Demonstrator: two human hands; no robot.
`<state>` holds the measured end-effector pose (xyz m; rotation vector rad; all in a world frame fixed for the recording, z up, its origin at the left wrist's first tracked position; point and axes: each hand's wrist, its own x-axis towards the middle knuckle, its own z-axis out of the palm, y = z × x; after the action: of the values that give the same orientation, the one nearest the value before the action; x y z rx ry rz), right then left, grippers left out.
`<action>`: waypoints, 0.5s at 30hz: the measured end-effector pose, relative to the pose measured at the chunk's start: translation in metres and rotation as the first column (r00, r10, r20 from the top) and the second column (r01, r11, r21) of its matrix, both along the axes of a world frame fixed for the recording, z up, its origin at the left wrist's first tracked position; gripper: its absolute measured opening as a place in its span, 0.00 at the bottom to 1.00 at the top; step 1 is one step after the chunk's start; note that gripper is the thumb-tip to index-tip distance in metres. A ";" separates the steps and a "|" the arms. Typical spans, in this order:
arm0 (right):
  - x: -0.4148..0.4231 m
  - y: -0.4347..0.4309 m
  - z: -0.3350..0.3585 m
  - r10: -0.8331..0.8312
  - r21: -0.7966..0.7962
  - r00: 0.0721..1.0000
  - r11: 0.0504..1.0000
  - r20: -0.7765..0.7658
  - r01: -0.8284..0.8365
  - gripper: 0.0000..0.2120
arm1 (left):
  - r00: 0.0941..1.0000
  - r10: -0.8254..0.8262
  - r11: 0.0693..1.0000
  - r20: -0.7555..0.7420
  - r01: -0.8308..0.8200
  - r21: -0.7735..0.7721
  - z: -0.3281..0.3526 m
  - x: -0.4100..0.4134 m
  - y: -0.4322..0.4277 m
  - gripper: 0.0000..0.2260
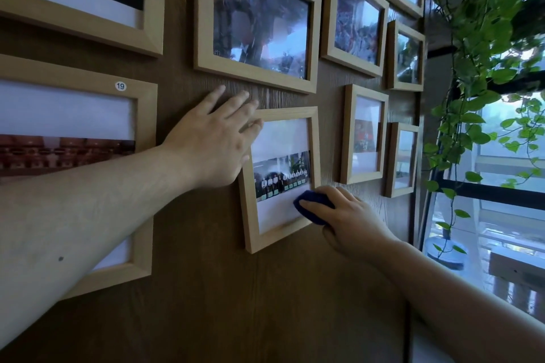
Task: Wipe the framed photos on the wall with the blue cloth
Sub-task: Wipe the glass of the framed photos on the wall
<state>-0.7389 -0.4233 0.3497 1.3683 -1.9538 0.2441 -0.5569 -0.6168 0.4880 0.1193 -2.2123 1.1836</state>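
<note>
Framed photos (256, 20) crowded in pale wood across brown wall (206, 289), narrow strips of panel between edges, broad bare panel below. Small tilted frame (280, 180) low in centre, pinned at upper left corner by left hand (212, 141), fingers spread flat. Blue cloth (312, 206) bunched on lower right glass, gripped by right hand (345, 218), fingers apparently curled round it.

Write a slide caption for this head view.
Left hand steadies a small wooden frame while the right hand wipes its glass with a blue cloth.
</note>
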 end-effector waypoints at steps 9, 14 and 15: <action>0.038 0.003 0.007 0.007 -0.032 1.000 0.999 -0.030 -0.008 0.28 | 0.990 -0.102 0.989 0.098 0.091 0.115 -0.057 0.019 0.019 0.31; 0.066 0.016 -0.013 -0.074 0.012 0.997 0.997 0.028 0.074 0.27 | 0.973 -0.185 0.950 0.140 0.141 0.278 -0.102 0.035 0.021 0.31; 0.073 0.019 -0.017 -0.088 0.024 0.995 0.996 0.040 0.088 0.27 | 0.968 -0.200 0.942 0.150 0.148 0.300 -0.112 0.039 0.019 0.31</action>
<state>-0.6662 -0.4047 0.3327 1.2968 -2.0512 0.2111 -0.5181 -0.5976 0.3765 -0.0689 -2.4853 0.7986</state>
